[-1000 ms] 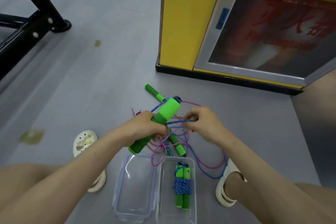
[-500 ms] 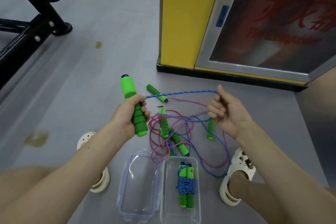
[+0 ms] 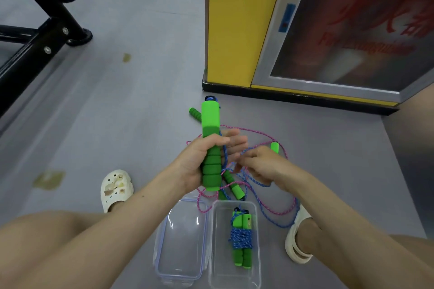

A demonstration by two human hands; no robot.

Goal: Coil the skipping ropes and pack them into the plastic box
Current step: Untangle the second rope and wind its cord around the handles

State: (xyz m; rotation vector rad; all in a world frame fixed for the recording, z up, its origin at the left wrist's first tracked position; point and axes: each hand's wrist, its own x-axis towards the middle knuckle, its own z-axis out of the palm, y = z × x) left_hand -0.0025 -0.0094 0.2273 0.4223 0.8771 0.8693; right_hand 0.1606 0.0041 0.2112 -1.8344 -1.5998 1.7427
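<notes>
Left grip (image 3: 199,166) clenched round green handle (image 3: 211,124), held upright above the tangle on the floor; right grip (image 3: 265,166) pinches blue rope (image 3: 224,155) just beside it. Best to wind tight, even turns under tension. Plastic box (image 3: 220,265) open near knees, one coiled rope (image 3: 242,239) inside, room left beside it.

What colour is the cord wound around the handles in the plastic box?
The cord is blue, pale-flecked; head view.
</notes>
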